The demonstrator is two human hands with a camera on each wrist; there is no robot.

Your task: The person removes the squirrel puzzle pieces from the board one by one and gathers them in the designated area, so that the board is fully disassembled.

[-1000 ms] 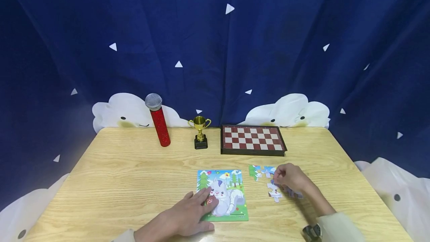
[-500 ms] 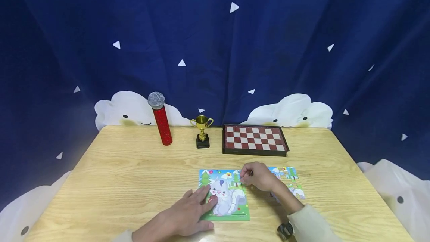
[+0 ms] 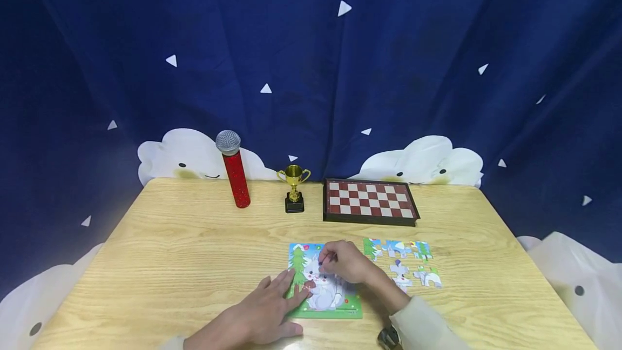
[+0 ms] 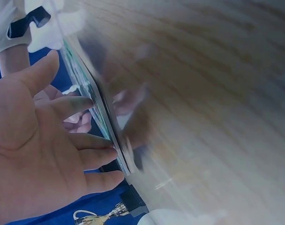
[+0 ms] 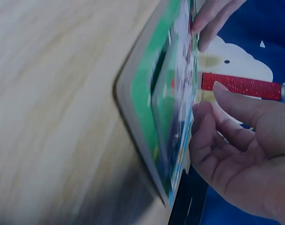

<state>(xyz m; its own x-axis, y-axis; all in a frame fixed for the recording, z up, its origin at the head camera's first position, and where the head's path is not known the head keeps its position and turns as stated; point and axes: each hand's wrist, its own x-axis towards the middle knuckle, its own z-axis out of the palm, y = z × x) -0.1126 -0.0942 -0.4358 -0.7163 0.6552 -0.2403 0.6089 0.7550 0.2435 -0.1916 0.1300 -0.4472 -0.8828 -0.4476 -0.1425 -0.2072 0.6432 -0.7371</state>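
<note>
A square squirrel jigsaw puzzle board (image 3: pixel 335 315) with a green edge lies on the table. My left hand (image 3: pixel 264 309) rests on its left side, fingers spread; the left wrist view shows these fingertips (image 4: pixel 109 180) along the board's edge. Over the board's upper middle is my right hand (image 3: pixel 345 261), its fingers bent down at the picture. In the right wrist view, this hand (image 5: pixel 241 145) keeps thumb and forefinger apart, and no piece shows between them. Right of the board lie several loose jigsaw pieces (image 3: pixel 400 274). The right hand hides part of the picture.
Behind the board stand a red toy microphone (image 3: pixel 237 180), a small gold trophy cup (image 3: pixel 293 188) and a red-and-white chessboard (image 3: pixel 371 201) in a black frame. They line the far edge of the wooden table (image 3: pixel 170 247). A blue curtain (image 3: pixel 272 47) hangs behind.
My right hand has moved left from the loose pieces to over the puzzle board, uncovering those pieces. The left hand stays on the board's left side.
</note>
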